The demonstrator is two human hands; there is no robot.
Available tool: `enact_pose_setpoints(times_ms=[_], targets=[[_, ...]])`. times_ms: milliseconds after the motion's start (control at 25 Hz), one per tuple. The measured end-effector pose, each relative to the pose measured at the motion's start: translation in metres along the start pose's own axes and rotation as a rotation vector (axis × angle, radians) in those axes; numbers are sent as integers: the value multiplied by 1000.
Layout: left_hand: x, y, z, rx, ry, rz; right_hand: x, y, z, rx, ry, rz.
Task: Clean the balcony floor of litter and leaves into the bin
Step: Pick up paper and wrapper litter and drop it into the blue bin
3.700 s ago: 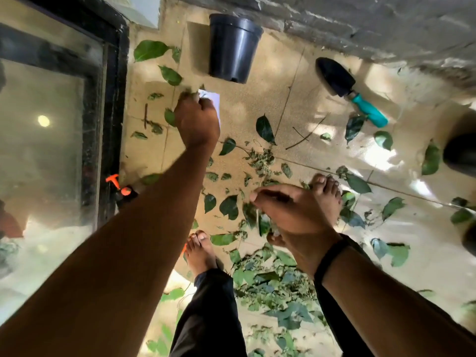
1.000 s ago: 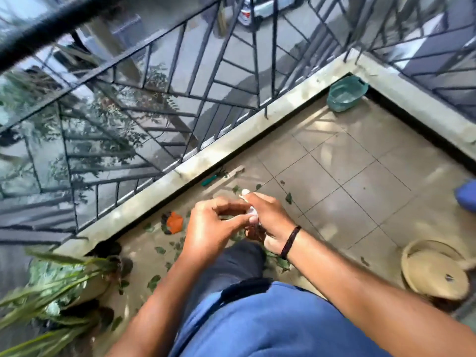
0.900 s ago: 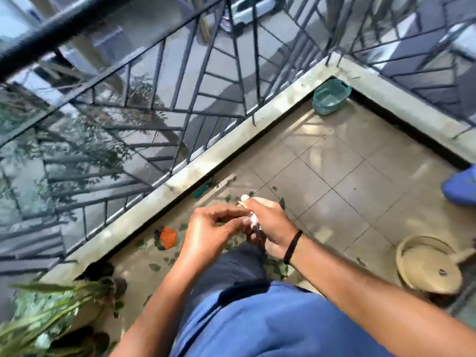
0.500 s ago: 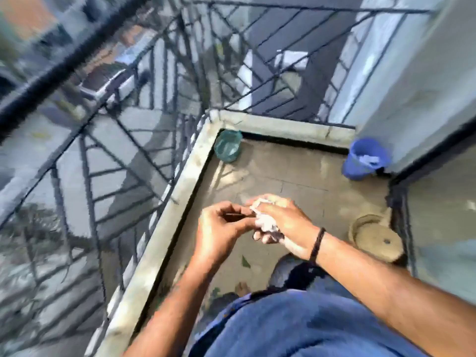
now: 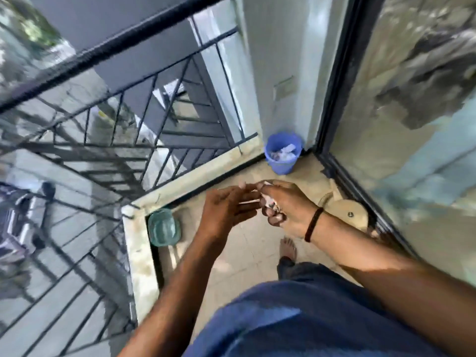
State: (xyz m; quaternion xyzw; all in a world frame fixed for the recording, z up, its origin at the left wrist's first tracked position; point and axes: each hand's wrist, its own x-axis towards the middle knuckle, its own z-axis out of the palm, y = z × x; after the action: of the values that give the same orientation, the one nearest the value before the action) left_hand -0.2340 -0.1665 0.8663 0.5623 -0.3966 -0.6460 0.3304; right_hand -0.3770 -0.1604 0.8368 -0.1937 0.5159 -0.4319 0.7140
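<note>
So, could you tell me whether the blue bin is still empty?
No, the blue bin in the corner already holds crumpled white and pale litter.

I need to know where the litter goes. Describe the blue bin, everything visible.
The blue bin is a small round bucket, plastic by its look, tapering toward the base. It stands upright on the balcony floor in the far corner, where the railing kerb meets the wall by the glass door. White crumpled litter lies inside. Neither hand touches it.

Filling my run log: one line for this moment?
right hand: grips crumpled white paper | left hand: open | blue plastic bin: ahead
</note>
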Motion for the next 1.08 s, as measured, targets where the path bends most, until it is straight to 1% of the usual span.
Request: enact_pose_setpoints(times_ms=[80,120,200,360,480,600,720,840,960,1080], targets=[[40,11,13,-64,-17,-60,33,-27,-16,51,22,1],[58,19,22,-59,-36,-76,49,-37,-24,77,34,-2],[90,38,36,-4,-48,-102,75,-54,-41,119,80,26],[139,85,46,39,-70,-75,104,-80,-61,273,119,29],[181,106,63,159,-153,-126,118,-99,-79,393,160,-17],[214,108,96,359,-306,-176,129,-116,-104,539,256,-110],[241,109,125,424,-415,-156,139,-133,-127,626,357,-214],[280,121,142,481,-512,-182,163,-145,-140,668,514,-278],[325,131,146,552,-579,-204,203,-156,-138,730,629,-272],[368,140,143,584,-610,-234,247,-168,-124,810,688,-216]])
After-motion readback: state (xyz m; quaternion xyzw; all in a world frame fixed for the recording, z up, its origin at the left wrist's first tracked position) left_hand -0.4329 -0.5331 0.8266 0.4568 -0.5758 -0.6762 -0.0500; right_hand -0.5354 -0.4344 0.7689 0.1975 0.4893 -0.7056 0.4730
